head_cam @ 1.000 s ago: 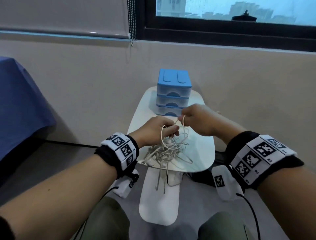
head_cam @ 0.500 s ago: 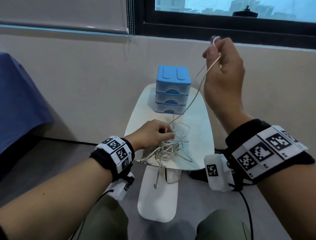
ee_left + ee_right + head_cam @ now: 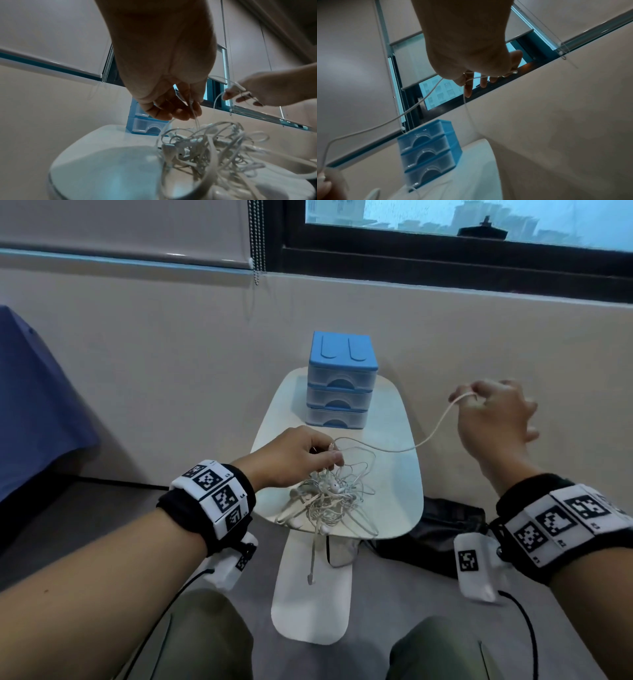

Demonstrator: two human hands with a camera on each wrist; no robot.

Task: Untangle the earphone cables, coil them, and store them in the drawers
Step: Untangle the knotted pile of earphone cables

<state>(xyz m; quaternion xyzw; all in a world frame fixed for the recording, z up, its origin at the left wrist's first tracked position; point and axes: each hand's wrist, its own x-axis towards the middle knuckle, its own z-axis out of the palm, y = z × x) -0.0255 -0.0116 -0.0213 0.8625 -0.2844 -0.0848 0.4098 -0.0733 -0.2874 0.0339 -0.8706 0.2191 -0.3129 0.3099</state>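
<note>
White table [image 3: 394,474] holds tangled earphone cables [image 3: 329,494] (strands indistinguishable), both hands pinching.

White earphone cables [image 3: 329,494], blue drawers [image 3: 342,354], white table [image 3: 394,491].

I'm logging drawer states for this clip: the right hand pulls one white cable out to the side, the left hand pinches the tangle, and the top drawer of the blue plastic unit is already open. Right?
Not quite. In the head view all three drawers of the blue plastic drawer unit are closed, the top one included. The rest stands: the right hand pulls one white earphone cable sideways, and the left hand pinches the white cable tangle.
</note>
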